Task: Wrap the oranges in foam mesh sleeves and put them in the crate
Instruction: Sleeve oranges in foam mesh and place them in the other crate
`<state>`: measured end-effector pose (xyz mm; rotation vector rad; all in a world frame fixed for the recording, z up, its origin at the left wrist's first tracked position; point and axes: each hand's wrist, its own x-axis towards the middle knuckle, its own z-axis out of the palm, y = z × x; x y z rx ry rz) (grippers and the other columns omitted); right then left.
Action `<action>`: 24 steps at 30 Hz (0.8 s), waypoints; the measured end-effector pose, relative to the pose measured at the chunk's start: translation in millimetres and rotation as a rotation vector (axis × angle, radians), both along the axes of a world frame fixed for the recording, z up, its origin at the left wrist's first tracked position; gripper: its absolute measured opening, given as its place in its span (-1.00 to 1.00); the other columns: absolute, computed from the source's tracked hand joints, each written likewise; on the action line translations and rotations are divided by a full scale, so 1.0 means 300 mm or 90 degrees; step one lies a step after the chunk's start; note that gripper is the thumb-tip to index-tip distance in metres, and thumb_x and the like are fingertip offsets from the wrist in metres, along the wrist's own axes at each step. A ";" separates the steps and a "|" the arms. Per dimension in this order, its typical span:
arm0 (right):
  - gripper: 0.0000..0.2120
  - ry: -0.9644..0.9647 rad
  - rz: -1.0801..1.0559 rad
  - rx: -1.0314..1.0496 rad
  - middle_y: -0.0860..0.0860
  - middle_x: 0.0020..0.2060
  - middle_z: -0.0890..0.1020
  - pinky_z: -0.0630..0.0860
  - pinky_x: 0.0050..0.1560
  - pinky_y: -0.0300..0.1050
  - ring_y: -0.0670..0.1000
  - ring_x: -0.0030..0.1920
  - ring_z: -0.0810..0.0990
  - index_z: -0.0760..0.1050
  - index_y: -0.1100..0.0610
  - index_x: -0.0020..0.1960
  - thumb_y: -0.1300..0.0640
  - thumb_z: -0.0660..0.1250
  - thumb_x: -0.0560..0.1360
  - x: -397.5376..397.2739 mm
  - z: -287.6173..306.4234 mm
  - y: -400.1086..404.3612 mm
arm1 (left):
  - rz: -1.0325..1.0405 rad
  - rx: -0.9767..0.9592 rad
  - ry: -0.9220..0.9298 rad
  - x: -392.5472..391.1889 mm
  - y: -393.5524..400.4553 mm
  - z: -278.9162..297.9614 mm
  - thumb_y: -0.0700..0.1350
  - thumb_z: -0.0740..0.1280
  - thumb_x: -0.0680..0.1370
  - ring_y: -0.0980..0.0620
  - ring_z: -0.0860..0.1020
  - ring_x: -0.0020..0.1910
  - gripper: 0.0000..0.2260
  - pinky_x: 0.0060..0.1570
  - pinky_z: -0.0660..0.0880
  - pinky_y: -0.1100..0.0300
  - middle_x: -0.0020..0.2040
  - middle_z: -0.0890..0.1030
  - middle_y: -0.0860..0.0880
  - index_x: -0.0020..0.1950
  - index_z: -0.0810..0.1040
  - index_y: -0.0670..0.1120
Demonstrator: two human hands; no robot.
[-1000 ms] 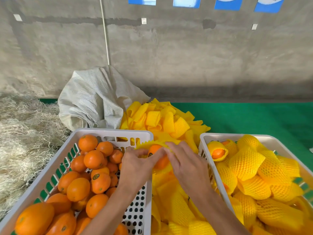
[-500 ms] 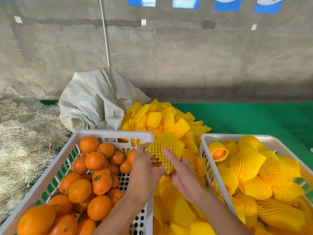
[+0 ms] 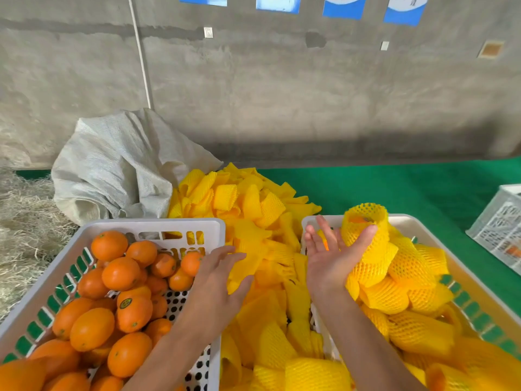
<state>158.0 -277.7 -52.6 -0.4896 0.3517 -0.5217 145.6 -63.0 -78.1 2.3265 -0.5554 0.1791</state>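
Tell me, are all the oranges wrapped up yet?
Not yet. Many wrapped oranges already fill the right crate. The right hand, palm up, is letting one sleeved orange go over that crate, while the left hand reaches to the loose sleeves. Lots of bare oranges wait in the left crate.

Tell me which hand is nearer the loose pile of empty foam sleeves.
Left. The left hand reaches over the sleeve pile, fingers touching it; the right hand is beside it, over the right crate, releasing a wrapped orange.

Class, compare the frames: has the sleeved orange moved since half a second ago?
Yes. The sleeved orange has gone rightward, from between the two crates to above the right crate, against the open right hand.
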 end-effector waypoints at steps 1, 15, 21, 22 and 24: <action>-0.16 0.012 -0.016 -0.014 0.17 0.15 0.71 0.64 -0.03 0.07 0.22 -0.07 0.74 0.28 0.17 0.48 -0.48 0.17 0.52 0.003 -0.006 0.005 | 0.006 0.008 0.002 0.007 0.005 -0.007 0.09 0.37 0.63 0.10 0.20 0.54 -0.57 0.40 0.14 0.33 0.54 0.31 0.10 0.49 0.46 0.06; -0.48 0.410 0.714 -1.176 0.12 0.41 0.48 0.51 0.16 -0.05 0.12 0.26 0.55 0.31 0.02 0.53 -0.03 0.36 0.63 -0.007 -0.239 0.079 | 0.085 -0.033 0.080 0.087 0.114 -0.104 -0.20 0.17 0.73 -0.02 0.55 0.09 -0.72 0.02 0.44 0.34 0.25 0.54 -0.13 0.44 0.46 -0.16; -0.31 0.456 0.902 -1.369 0.07 0.46 0.44 0.48 0.24 -0.04 0.17 0.40 0.47 0.33 -0.06 0.55 -0.04 0.52 0.50 -0.036 -0.229 0.134 | 0.067 0.299 0.198 0.110 0.154 -0.205 -0.13 0.36 0.63 -0.24 0.43 0.32 -0.50 0.23 0.48 -0.11 0.36 0.44 -0.16 0.55 0.32 0.00; -0.32 0.467 0.920 -1.391 0.07 0.43 0.47 0.49 0.22 -0.03 0.17 0.38 0.49 0.35 -0.05 0.54 -0.05 0.53 0.48 -0.038 -0.224 0.140 | 0.073 0.376 0.216 0.114 0.156 -0.222 -0.09 0.36 0.62 -0.25 0.38 0.37 -0.46 0.30 0.44 -0.11 0.41 0.40 -0.16 0.57 0.28 0.01; -0.36 0.477 0.952 -1.395 0.07 0.28 0.57 0.55 0.18 -0.01 0.15 0.27 0.59 0.42 -0.03 0.49 -0.04 0.55 0.47 -0.037 -0.216 0.144 | 0.085 0.481 0.217 0.120 0.162 -0.248 -0.06 0.37 0.61 -0.24 0.29 0.45 -0.43 0.43 0.32 -0.10 0.48 0.33 -0.16 0.59 0.25 0.01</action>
